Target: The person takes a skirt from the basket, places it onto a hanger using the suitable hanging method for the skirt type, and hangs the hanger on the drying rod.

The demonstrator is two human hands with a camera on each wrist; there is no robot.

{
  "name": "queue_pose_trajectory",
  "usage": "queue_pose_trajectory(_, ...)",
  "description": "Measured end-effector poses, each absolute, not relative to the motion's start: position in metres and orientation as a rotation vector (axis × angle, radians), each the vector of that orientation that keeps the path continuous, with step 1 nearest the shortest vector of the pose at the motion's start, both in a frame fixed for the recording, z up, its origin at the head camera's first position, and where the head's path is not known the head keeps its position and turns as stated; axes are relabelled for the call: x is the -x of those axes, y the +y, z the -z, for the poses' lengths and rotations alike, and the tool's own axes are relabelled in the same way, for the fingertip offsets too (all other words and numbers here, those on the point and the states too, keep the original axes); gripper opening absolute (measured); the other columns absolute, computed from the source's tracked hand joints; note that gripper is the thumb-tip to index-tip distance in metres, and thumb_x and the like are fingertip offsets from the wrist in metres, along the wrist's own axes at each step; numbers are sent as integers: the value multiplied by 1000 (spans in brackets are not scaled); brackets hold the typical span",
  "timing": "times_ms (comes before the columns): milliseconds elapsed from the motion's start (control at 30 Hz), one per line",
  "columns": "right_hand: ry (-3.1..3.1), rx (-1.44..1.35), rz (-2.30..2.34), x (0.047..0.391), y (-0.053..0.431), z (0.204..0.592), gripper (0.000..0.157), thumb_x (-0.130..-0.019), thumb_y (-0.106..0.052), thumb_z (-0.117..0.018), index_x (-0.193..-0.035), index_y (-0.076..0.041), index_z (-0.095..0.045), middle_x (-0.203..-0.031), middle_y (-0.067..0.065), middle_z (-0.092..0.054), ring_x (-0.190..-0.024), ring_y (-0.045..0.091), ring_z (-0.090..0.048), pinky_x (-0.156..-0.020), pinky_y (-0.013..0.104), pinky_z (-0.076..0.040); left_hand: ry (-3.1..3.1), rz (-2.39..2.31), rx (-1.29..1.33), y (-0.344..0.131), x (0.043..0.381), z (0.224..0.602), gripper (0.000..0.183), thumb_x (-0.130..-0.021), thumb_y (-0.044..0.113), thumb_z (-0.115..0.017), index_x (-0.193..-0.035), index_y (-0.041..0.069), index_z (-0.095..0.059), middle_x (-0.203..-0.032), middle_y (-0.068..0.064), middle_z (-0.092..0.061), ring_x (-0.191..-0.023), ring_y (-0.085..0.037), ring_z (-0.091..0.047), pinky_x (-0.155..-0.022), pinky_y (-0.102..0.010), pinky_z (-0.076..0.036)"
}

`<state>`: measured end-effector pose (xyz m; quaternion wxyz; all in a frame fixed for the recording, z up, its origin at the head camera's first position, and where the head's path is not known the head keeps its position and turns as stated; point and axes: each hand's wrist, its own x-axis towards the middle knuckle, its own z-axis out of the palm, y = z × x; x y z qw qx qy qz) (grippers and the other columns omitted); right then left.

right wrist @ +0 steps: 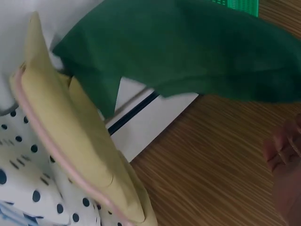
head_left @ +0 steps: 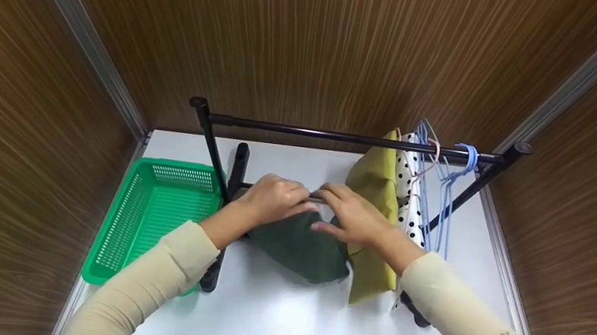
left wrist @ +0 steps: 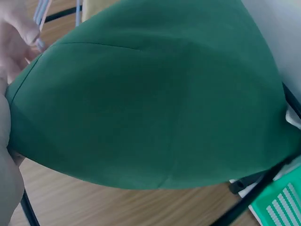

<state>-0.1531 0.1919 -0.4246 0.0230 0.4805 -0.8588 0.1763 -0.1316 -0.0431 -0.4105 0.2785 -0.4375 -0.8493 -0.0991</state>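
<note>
Below the rack's top bar, my left hand (head_left: 277, 199) grips the upper edge of a dark green cloth (head_left: 301, 246), which hangs down in a wide drape. In the left wrist view the green cloth (left wrist: 155, 108) fills most of the picture, with seam lines near its gripped end. My right hand (head_left: 353, 217) is just right of the left one, its fingers loosely bent and its thumb apart. The right wrist view has the right hand (right wrist: 288, 160) beside the cloth (right wrist: 188, 52), with nothing visible in its fingers.
A black garment rack (head_left: 304, 131) stands on the white table (head_left: 274, 319). On its right side hang a mustard-yellow cloth (head_left: 377, 180), a white cloth with black dots (head_left: 414, 234) and blue hangers (head_left: 448, 197). A green basket (head_left: 113, 222) sits left. Wood-grain panels (head_left: 318, 45) surround the table.
</note>
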Motion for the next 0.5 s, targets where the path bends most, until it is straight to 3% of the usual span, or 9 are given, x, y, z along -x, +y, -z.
queue_pose_trajectory(100, -2616, -1523, -644, 151, 186, 430, 47, -92, -43, -69, -121, -7, -62, -117, 8, -63, -108, 24, -59, -97, 40, -48, -2230, 292, 1208, -36, 130, 410, 31, -93, 37, -68, -79, 10, -65, -63, 0, -63, -49, -8, -54, -48, -22, -47)
queue_pose_trajectory(267, -2412, -1530, -752, 148, 186, 436, 21, -92, -29, -71, -90, -8, -68, -81, 4, -64, -75, 21, -60, -74, 39, -49, -2192, 484, 1174, -30, 128, 416, 34, -94, 39, -65, -77, 9, -60, -64, 0, -59, -51, -10, -53, -49, -26, -47)
queue_pose_trajectory(400, -2314, -1464, -763, 151, 194, 435, 22, -90, -23, -73, -77, -8, -64, -72, 5, -60, -67, 22, -57, -69, 40, -47, -2308, 732, 998, -35, 126, 428, 36, -100, 40, -55, -94, 6, -61, -78, -4, -66, -67, -16, -63, -64, -32, -53)
queue_pose_trajectory(500, -2306, -1422, -763, 153, 199, 434, 28, -90, -24, -72, -71, -8, -59, -70, 4, -58, -66, 22, -55, -68, 39, -46, -2427, 754, 894, -40, 125, 438, 33, -105, 34, -48, -102, 3, -61, -87, -7, -67, -78, -21, -63, -75, -37, -52)
